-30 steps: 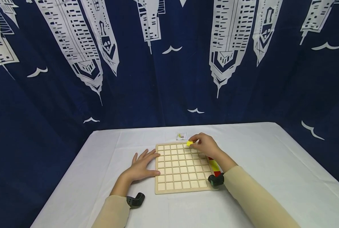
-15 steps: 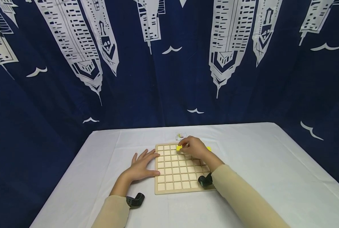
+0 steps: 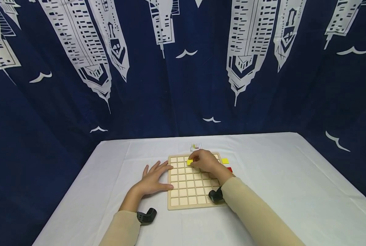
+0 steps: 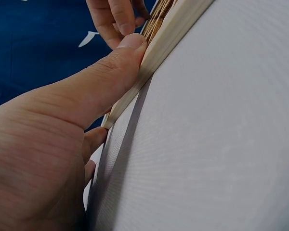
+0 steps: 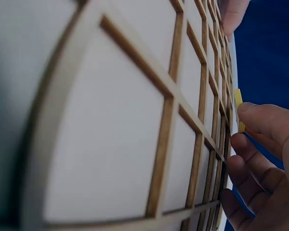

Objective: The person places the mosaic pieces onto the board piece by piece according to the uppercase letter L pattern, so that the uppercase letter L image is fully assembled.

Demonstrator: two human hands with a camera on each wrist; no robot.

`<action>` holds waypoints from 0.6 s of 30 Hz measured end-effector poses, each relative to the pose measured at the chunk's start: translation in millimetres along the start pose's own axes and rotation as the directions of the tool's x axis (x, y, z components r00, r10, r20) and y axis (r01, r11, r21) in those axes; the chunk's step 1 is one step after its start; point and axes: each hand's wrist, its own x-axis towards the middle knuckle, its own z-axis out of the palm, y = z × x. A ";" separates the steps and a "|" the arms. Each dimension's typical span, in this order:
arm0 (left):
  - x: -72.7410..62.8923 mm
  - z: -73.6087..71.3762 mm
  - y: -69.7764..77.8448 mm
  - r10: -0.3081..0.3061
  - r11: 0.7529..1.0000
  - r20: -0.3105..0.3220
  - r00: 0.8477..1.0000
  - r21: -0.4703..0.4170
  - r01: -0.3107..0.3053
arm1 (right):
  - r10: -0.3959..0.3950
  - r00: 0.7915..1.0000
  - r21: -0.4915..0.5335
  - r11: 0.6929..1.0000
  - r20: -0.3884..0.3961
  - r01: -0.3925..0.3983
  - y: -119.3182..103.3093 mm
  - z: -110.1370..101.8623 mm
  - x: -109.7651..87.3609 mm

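A wooden grid board (image 3: 186, 207) with square cells lies on the white table. My right hand (image 3: 203, 161) is over its far part and pinches a yellow square tile (image 3: 189, 162) between thumb and fingers. In the right wrist view the yellow tile (image 5: 239, 109) is tilted on edge, close above the cells. My left hand (image 3: 153, 180) rests at the board's left edge with fingers spread. Its thumb (image 4: 120, 62) lies on the wooden rim in the left wrist view.
Along the board's right side lie another yellow tile (image 3: 225, 161) and a red tile (image 3: 230, 169), partly behind my right forearm. A small printed grid card (image 3: 196, 147) lies beyond the board. A dark blue patterned cloth (image 3: 170, 85) hangs behind the table.
My right hand has carried the yellow tile leftward and slightly nearer over the board, from its far right part. The left hand has stayed in place.
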 end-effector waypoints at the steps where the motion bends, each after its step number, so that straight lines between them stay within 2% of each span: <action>1: 0.0 -0.2 -0.2 0.002 1.000 0.001 1.000 0.000 -0.002 | 0.001 1.000 -0.008 1.000 0.000 -0.001 -0.8 0.7 0.7; 18: 0.0 -0.3 -0.9 0.012 1.000 0.003 1.000 -0.002 -0.012 | 0.013 1.000 -0.017 1.000 0.009 -0.013 -7.0 5.9 -1.8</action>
